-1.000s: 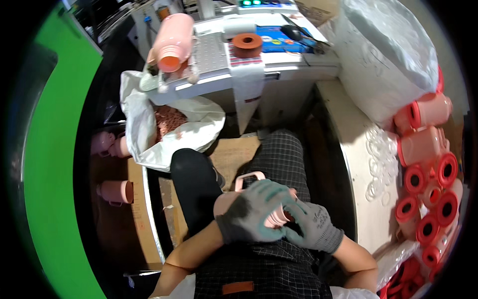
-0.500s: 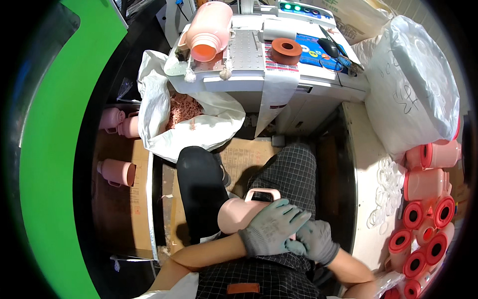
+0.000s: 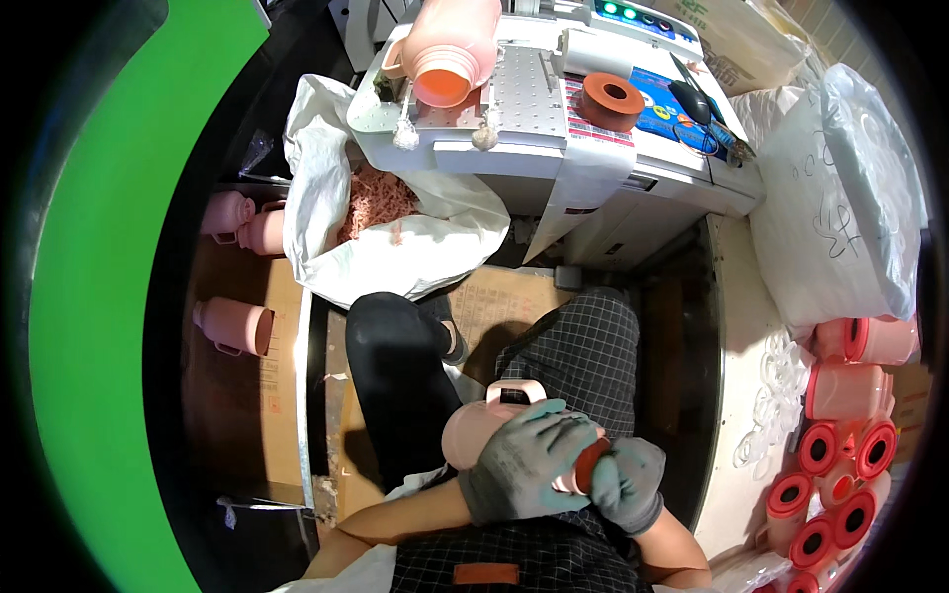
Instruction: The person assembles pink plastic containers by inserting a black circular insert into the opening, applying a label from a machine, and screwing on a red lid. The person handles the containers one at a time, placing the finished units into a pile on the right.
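Note:
A pale pink bottle (image 3: pixel 468 435) with a loop handle lies on its side across my lap. My left hand (image 3: pixel 524 463), in a grey-green glove, is wrapped over its body towards the mouth end. At that end a dark red lid (image 3: pixel 593 463) shows beside a pale rim. My right hand (image 3: pixel 630 484), gloved alike, has its fingers closed round the lid from the right. Between the two hands, part of the bottle's neck is covered, so I cannot tell how far the lid is seated.
Ahead, a white machine table (image 3: pixel 465 158) bears another pink bottle (image 3: pixel 453 49) and an orange-brown tape roll (image 3: pixel 611 102). A white sack (image 3: pixel 415 262) holds pink shavings. Left, pink bottles (image 3: pixel 235 326) lie on cardboard. Right, clear rings (image 3: pixel 771 405) and several red-lidded bottles (image 3: pixel 819 448) cover a bench.
My right hand has shifted slightly right and down, away from the left, so the red lid now shows between them. The view has tilted slightly.

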Available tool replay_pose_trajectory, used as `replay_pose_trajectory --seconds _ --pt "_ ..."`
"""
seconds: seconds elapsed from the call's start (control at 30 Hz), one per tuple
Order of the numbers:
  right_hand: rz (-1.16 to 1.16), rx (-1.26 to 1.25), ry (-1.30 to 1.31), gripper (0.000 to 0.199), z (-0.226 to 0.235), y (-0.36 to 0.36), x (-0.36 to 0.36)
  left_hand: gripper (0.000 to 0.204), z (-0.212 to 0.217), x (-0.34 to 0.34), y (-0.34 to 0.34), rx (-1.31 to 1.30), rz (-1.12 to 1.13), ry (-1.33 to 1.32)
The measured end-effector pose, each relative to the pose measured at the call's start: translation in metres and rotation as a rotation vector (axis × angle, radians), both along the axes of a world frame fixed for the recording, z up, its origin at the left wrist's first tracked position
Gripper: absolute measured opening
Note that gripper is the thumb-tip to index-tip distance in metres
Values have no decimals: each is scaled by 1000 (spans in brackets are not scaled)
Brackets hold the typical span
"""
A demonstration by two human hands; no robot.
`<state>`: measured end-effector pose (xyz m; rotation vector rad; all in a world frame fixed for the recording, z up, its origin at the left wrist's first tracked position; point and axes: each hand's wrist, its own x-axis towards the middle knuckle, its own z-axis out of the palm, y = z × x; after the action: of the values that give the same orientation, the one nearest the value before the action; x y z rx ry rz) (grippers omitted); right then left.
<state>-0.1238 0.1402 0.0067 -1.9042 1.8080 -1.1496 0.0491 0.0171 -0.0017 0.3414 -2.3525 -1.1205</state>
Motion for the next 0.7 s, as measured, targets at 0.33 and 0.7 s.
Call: replay_pose_trajectory --seconds 0.33,0.7 --pt "-946 -311 -409 40 -26 12 -124 61 -3 13 -9 49 6 112" --pt "-117 -456 -128 64 -10 -229 4 68 23 -1 -5 -216 -51 -43"
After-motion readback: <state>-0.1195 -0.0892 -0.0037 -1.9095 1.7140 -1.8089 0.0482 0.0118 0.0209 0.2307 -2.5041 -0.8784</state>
